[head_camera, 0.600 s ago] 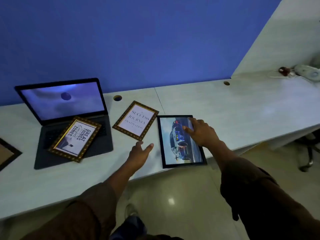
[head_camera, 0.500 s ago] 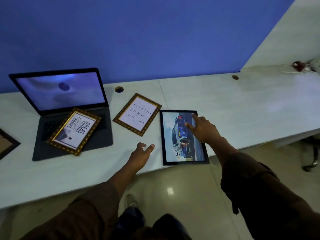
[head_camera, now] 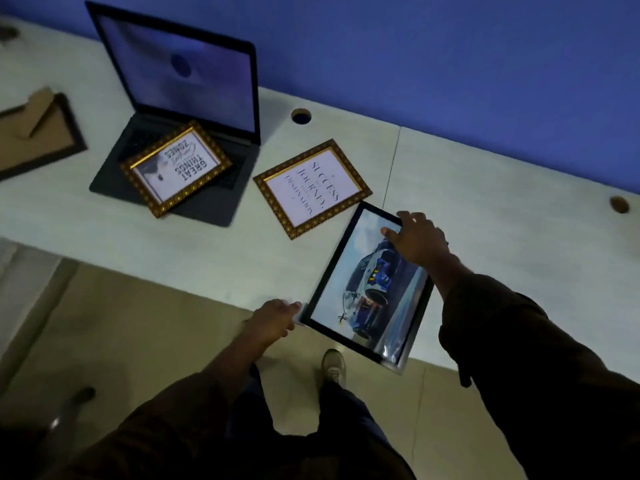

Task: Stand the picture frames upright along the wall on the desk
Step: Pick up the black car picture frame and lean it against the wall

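Observation:
A black-framed car picture lies flat and skewed, its near end hanging over the desk front edge. My right hand rests on its far end, thumb on the glass and fingers over the top edge. My left hand has its fingers apart, with the fingertips at the frame's near left corner. A gold-framed "Success" print lies flat just behind it. Another gold frame, "Great Things", lies on the laptop keyboard. A dark frame lies face down at far left.
An open laptop stands at the back left against the blue wall. Two cable holes are cut into the desk near the wall. Below the desk edge are the tiled floor and my shoe.
The car picture has slid toward me and turned, so its near end overhangs the desk edge. My left hand dropped to its near corner. The camera swung left and down.

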Available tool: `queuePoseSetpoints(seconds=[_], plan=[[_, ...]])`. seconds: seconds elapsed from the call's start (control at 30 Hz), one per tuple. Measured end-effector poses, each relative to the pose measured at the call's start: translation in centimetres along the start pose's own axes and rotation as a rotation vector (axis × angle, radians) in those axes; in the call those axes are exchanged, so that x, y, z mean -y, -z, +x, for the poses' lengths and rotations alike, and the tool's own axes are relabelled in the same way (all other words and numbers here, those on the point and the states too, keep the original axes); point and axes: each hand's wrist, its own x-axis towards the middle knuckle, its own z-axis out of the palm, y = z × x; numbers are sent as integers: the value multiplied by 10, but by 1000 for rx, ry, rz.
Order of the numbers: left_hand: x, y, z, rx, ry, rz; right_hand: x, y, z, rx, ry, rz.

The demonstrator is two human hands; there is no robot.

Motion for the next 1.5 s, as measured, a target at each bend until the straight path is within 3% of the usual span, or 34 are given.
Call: queuePoseSetpoints(seconds=[0.1,0.2,0.33,0.5,0.6,0.73,1.03,1.33,1.5], plan=[[18,-29,-5,-85,97,-195,-16,-4,19,58,41,-62],[22,-59,-16,-15,203,-270,-23,-9,24,41,83,-68],[15,-98,-20,87,169,-390,-24,-12,27,54,105,-52],[-1,-116,-36,-48,309,-843,-24,-14,22,135,38,-49],[5,-94,-37,-174,312,-1048,-4,-9,14,249,95,-4],[35,-41,-28,-422,232,-1076,50,2,-5,286,222,80],[54,136,-84,-781,-11,-1092,213,37,-46,183,463,217],[100,323,-137,-973,-334,-806,396,64,-94,73,638,196],[107,423,-155,-909,-441,-794,477,87,-102,25,674,264]])
